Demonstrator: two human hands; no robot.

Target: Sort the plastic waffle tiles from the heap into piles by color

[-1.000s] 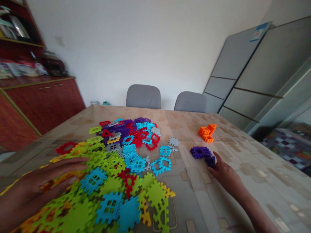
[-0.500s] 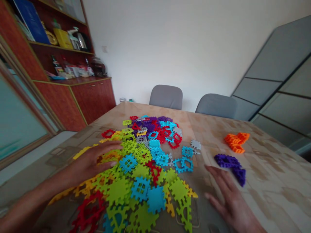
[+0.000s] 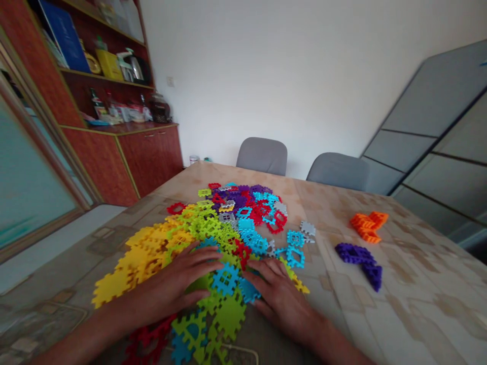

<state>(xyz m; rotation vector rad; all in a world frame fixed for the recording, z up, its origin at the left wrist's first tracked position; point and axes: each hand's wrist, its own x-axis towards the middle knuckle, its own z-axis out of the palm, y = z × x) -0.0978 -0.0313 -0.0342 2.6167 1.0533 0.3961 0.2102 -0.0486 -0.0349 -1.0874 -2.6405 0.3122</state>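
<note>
A heap of flat interlocking plastic pieces covers the middle of the table. My left hand (image 3: 190,276) lies over the near part of the heap, fingers apart, touching green pieces. Facing it, my right hand (image 3: 276,286) rests with fingers spread on a solid blue piece (image 3: 249,290) and green ones. Between the hands is a blue window-shaped piece (image 3: 225,279). A red piece (image 3: 242,252) lies just beyond the right fingertips. Yellow pieces (image 3: 140,253) are massed left of my left hand, and a green piece (image 3: 230,314) lies nearest me.
On the right of the table (image 3: 411,304) are a joined orange block (image 3: 368,226) and a joined purple block (image 3: 359,259). Two grey chairs (image 3: 262,154) stand at the far edge. A red-brown cabinet (image 3: 152,157) is at the back left.
My right hand has moved left from the bare table onto the pieces. My left hand has shifted right and nearer, uncovering yellow pieces. Some near green and blue pieces have been pushed together.
</note>
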